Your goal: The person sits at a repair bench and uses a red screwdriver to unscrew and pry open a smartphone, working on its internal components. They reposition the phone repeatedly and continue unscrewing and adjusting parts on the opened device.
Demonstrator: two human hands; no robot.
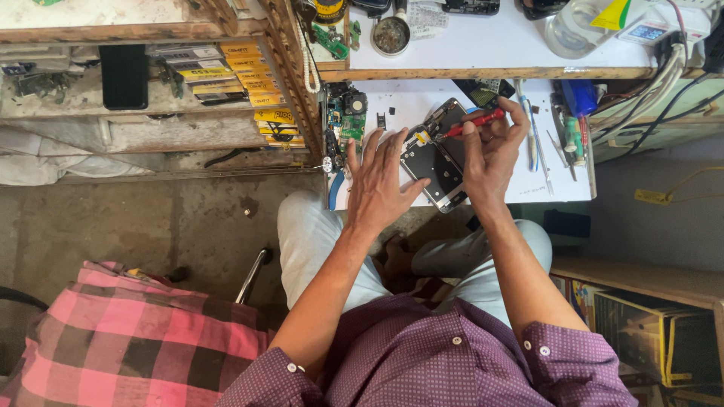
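Left hand is pressing flat, fingers spread, on an opened phone; at two o'clock, right hand is gripping a red screwdriver.

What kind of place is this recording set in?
Most likely a small phone repair stall. The right hand works a red screwdriver on an opened phone steadied by the left hand, with a loose circuit board and tools on the white bench.
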